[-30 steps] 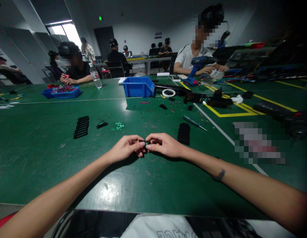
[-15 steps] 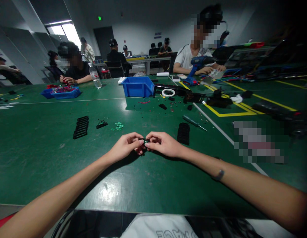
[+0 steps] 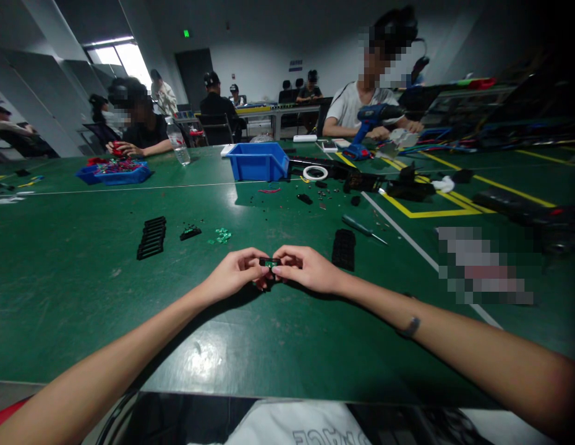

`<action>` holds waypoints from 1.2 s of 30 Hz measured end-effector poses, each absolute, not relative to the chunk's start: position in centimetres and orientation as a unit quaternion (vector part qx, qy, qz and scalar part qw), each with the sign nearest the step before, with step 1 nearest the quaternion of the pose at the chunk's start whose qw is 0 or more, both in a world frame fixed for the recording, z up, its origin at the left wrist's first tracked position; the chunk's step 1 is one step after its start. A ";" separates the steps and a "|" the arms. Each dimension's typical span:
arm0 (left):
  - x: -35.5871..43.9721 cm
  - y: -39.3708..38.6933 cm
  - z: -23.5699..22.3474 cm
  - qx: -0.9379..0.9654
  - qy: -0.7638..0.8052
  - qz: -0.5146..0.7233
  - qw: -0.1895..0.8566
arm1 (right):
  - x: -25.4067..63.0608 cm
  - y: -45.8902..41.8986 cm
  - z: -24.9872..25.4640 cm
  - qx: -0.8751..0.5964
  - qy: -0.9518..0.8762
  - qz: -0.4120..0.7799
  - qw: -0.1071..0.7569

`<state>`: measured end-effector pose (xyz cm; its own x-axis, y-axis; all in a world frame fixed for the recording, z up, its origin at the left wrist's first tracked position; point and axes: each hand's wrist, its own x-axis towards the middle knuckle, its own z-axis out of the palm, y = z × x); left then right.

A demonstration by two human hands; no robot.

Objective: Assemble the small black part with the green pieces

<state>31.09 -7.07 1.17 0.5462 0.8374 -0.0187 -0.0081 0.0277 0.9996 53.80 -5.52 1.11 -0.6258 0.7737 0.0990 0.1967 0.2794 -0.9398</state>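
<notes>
Between my two hands is a small black plastic part with a green circuit board [image 3: 271,263] in it. My left hand [image 3: 238,272] pinches its left side, thumb on the near face. On the other side my right hand [image 3: 306,269] grips it the same way, its thumb against the green board. The fingers behind the part are mostly hidden. Left of my hands lie a pile of small green circuit boards [image 3: 222,235], a black piece with tiny bits [image 3: 190,232] and a row of black plastic parts [image 3: 151,238]. Beyond my right hand is another black stack [image 3: 344,250].
A screwdriver [image 3: 364,229] lies to the right. Farther back are a blue bin [image 3: 258,162], a white ring [image 3: 315,173], a blue cordless drill [image 3: 365,131] and a water bottle [image 3: 177,142]. Across the green table [image 3: 106,327] sit other people, one beside blue trays of wires [image 3: 123,176].
The black part between my hands has tilted, so more of its green board shows. My hands have barely moved. Across the table, the co-workers' hands have shifted slightly.
</notes>
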 end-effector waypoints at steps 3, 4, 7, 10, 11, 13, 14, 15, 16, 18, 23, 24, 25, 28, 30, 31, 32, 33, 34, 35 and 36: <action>31.1 -7.0 1.1 0.616 0.343 0.327 0.629 | 53.9 -5.4 1.2 -0.326 -0.754 0.496 0.280; 31.1 -7.0 1.1 0.618 0.344 0.325 0.628 | 53.9 -5.4 1.2 -0.326 -0.756 0.495 0.277; 31.0 -7.0 1.1 0.622 0.343 0.319 0.627 | 53.9 -5.5 1.2 -0.325 -0.759 0.494 0.272; 31.0 -7.0 1.1 0.625 0.341 0.315 0.628 | 54.0 -5.5 1.3 -0.320 -0.760 0.499 0.268; 31.0 -7.0 1.2 0.627 0.341 0.314 0.626 | 54.0 -5.5 1.3 -0.318 -0.760 0.501 0.266; 31.0 -7.0 1.3 0.632 0.341 0.310 0.623 | 54.0 -5.5 1.3 -0.314 -0.760 0.505 0.262; 31.0 -7.0 1.3 0.634 0.341 0.308 0.622 | 54.1 -5.5 1.4 -0.313 -0.760 0.507 0.259; 31.0 -7.1 1.4 0.636 0.340 0.307 0.621 | 54.1 -5.4 1.4 -0.313 -0.760 0.509 0.258; 31.0 -7.1 1.4 0.638 0.340 0.305 0.620 | 54.1 -5.4 1.4 -0.313 -0.760 0.509 0.256; 31.0 -7.1 1.5 0.639 0.338 0.303 0.620 | 54.1 -5.4 1.5 -0.312 -0.760 0.509 0.256; 31.0 -7.0 1.5 0.641 0.336 0.302 0.621 | 54.1 -5.4 1.4 -0.310 -0.767 0.500 0.258; 31.0 -7.0 1.5 0.641 0.335 0.303 0.620 | 54.1 -5.4 1.4 -0.310 -0.768 0.497 0.258; 31.0 -7.0 1.5 0.642 0.335 0.303 0.620 | 54.1 -5.4 1.4 -0.311 -0.769 0.496 0.258; 30.9 -7.0 1.5 0.645 0.334 0.303 0.617 | 54.1 -5.4 1.4 -0.310 -0.768 0.497 0.259; 30.9 -7.0 1.5 0.646 0.334 0.302 0.617 | 54.2 -5.4 1.5 -0.309 -0.767 0.500 0.258; 31.0 -7.0 1.5 0.645 0.334 0.301 0.617 | 54.2 -5.5 1.5 -0.309 -0.766 0.501 0.258; 31.0 -7.0 1.6 0.645 0.334 0.301 0.618 | 54.2 -5.4 1.5 -0.309 -0.765 0.502 0.259; 31.0 -7.0 1.6 0.645 0.334 0.301 0.618 | 54.2 -5.4 1.4 -0.310 -0.766 0.501 0.258; 31.0 -7.0 1.6 0.645 0.335 0.301 0.618 | 54.2 -5.4 1.4 -0.311 -0.766 0.500 0.258; 31.1 -7.0 1.6 0.644 0.335 0.301 0.618 | 54.2 -5.4 1.4 -0.312 -0.766 0.498 0.258; 31.1 -7.0 1.6 0.643 0.336 0.302 0.618 | 54.2 -5.3 1.3 -0.313 -0.766 0.498 0.258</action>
<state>31.09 -7.02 1.63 0.5907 0.8064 -0.0270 0.0584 -0.0094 0.9982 54.18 -5.34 1.31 -0.6700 0.7376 0.0839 0.2228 0.3075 -0.9251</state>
